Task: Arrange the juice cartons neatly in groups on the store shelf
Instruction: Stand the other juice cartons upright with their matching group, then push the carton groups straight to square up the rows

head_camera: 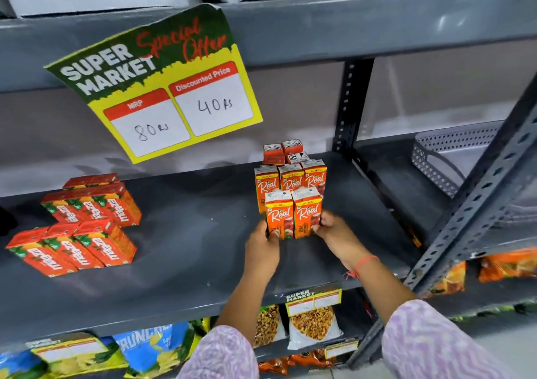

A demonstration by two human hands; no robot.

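Note:
Two upright orange juice cartons (293, 214) stand side by side at the front of a block on the grey shelf (186, 250). My left hand (263, 245) presses the left carton's lower side and my right hand (334, 229) presses the right carton's lower side, squeezing the pair together. Behind them stands a row of three upright orange cartons (290, 179), and behind that three red-topped cartons (283, 151). On the shelf's left lie two groups of red and orange cartons on their sides, a rear group (96, 201) and a front group of three (72, 249).
A yellow and green price sign (162, 87) hangs from the upper shelf. A slotted metal upright (347, 102) stands right of the block. A perforated grey basket (453, 157) sits in the neighbouring bay. Snack bags (151, 346) fill the shelf below.

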